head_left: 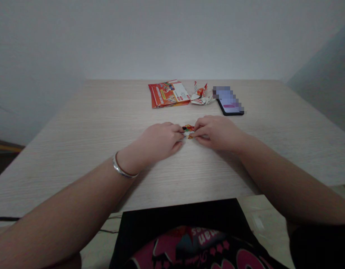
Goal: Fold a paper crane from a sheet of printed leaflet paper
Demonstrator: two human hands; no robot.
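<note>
A small, colourful printed paper piece (189,131) with red, green, yellow and white parts lies on the table between my hands. My left hand (164,139) is closed, its fingertips on the piece's left edge. From the other side, my right hand (213,131) pinches the right edge, thumb and fingers close together. Part of the piece is hidden under the fingertips. A silver bangle (122,169) circles my left wrist.
Behind my hands lies a stack of orange-red printed sheets (169,93). Beside it sits folded red-and-white paper (201,98), and a phone (230,102) with its screen lit lies farther right. The pale wooden table (85,119) reaches back to a white wall.
</note>
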